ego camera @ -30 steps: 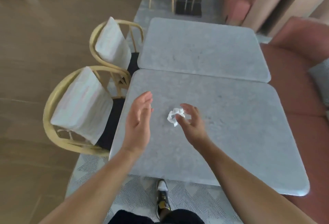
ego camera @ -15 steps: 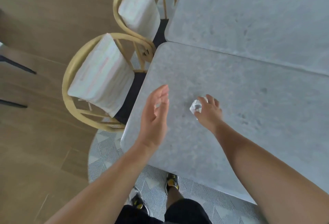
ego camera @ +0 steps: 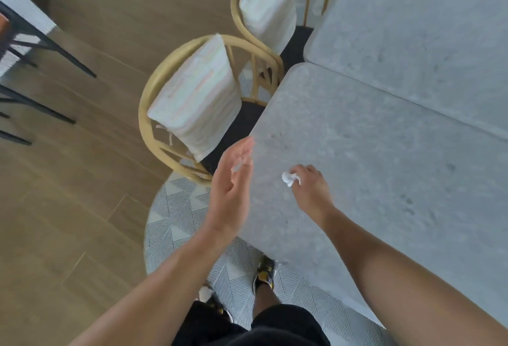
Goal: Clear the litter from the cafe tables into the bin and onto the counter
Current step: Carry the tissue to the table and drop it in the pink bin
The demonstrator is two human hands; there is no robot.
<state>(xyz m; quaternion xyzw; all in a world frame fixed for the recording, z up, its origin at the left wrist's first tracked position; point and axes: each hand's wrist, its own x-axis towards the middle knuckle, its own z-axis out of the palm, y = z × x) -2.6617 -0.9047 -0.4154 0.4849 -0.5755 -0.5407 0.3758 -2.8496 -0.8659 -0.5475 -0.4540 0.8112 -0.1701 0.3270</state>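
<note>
Both hands hang over the near corner of the grey stone table (ego camera: 384, 170), and the scene has changed from a second ago: back then the right hand (ego camera: 312, 194) hovered with its fingers spread just beside the crumpled napkin (ego camera: 288, 178), half a second ago it was closing over it, and now its fingers are curled tight around the wad, pinching it at the tips. The left hand (ego camera: 231, 189) has kept its shape throughout, flat and wide with straight fingers, palm turned toward the other hand, holding nothing; it has slid outward, though, and now sits across the table's edge rather than above the slab. The napkin is a small, bright white ball, creased and lumpy, mostly swallowed by the grip, with one knot of paper poking out on the thumb side. It sits over the tabletop close to that left edge; whether it has left the surface I cannot tell. The person has also turned left, so more wood floor (ego camera: 82, 208) shows, along with a rattan chair (ego camera: 192, 104) tucked in beside the table, its striped cushion upright, and a patterned rug (ego camera: 176, 208) beneath.
</note>
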